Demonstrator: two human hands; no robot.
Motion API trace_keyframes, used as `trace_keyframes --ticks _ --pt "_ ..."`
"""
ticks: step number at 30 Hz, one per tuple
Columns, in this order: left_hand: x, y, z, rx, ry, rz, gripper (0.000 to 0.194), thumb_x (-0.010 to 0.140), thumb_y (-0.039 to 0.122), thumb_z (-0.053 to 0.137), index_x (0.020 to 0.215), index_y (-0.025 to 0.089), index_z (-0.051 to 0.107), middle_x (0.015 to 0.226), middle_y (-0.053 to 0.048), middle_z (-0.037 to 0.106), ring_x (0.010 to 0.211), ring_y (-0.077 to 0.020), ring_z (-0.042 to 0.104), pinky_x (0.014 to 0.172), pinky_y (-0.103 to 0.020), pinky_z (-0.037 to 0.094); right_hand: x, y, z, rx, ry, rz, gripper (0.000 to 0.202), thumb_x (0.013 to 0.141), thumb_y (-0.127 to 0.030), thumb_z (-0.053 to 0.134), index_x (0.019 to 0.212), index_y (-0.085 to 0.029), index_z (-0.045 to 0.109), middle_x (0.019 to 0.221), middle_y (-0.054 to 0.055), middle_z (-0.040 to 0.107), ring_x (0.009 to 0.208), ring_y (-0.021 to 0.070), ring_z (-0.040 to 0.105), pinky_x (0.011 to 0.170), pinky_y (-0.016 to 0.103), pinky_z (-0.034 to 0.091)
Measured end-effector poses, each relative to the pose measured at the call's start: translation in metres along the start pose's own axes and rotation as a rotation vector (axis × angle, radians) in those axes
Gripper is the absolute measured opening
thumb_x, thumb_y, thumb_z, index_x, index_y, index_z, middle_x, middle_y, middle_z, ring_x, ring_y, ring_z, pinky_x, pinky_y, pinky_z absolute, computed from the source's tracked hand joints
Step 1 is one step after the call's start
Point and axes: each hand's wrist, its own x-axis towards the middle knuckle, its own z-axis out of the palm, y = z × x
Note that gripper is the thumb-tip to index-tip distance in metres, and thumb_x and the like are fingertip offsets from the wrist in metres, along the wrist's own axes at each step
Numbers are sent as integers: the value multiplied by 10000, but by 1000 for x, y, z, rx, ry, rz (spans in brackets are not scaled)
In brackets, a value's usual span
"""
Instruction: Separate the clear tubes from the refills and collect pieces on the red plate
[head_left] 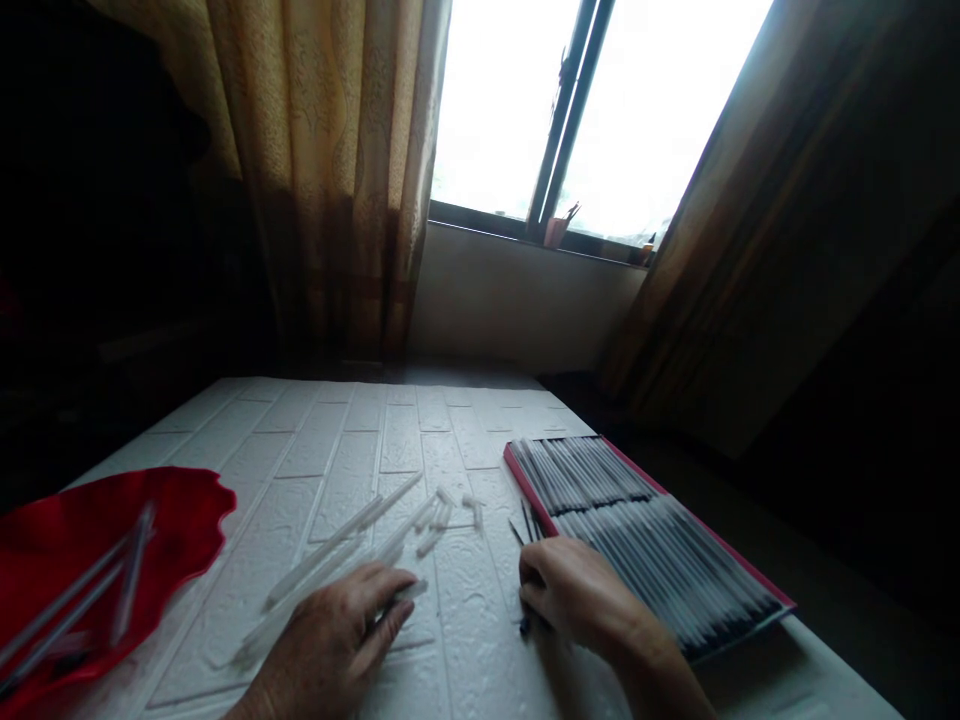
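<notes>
My left hand [349, 620] rests low over the white table, thumb and forefinger pinching a small clear plastic cap [416, 589]. Beside it lie several clear pen barrels [341, 545], with small clear caps [442, 510] scattered beyond them. To the right, the fingers of my right hand [574, 590] are closed at the tabletop by thin dark pen refills [529, 522]. A dark end [524, 627] pokes out below these fingers; the hand hides most of what it grips. Next to that hand is a red-edged box [529, 487] filled with two rows of clear, dark-tipped pens [660, 560].
A red scalloped tray [180, 500] at the left holds several pens [131, 580]. The table [405, 440] has a white brick-patterned cover. Behind it are a patterned curtain [322, 180] and a bright window with a small pot [556, 232] on its sill.
</notes>
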Motion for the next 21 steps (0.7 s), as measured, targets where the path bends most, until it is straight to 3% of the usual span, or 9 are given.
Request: trace_keyframes --ticks 3,6,12,21 --pt "0 0 0 -15 -35 -11 252 923 330 445 1050 255 649 985 -20 721 892 -172 690 782 -239 535 0 -3 0 50 81 -69 110 780 -180 591 801 -194 698 825 61 723 805 205 646 648 257 388" --pt "1 2 0 -35 -53 -25 248 924 328 445 1062 264 641 990 -13 713 895 -166 684 785 -232 523 1 -13 -2 247 178 -151 90 805 -189 585 796 -185 675 721 26 691 684 152 623 598 225 394" --pt "2 9 -4 -53 -80 -30 243 928 313 443 1073 272 633 947 0 699 852 -160 680 738 -232 514 2 -42 9 681 189 -384 114 768 -119 597 818 -188 673 742 -7 663 642 98 587 574 174 426" --pt "-1 10 -3 -63 -59 -11 225 921 294 458 1060 272 634 912 4 695 817 -159 678 706 -231 502 7 -48 23 729 188 -447 131 753 -78 623 816 -179 677 774 -1 642 655 94 584 593 181 434"
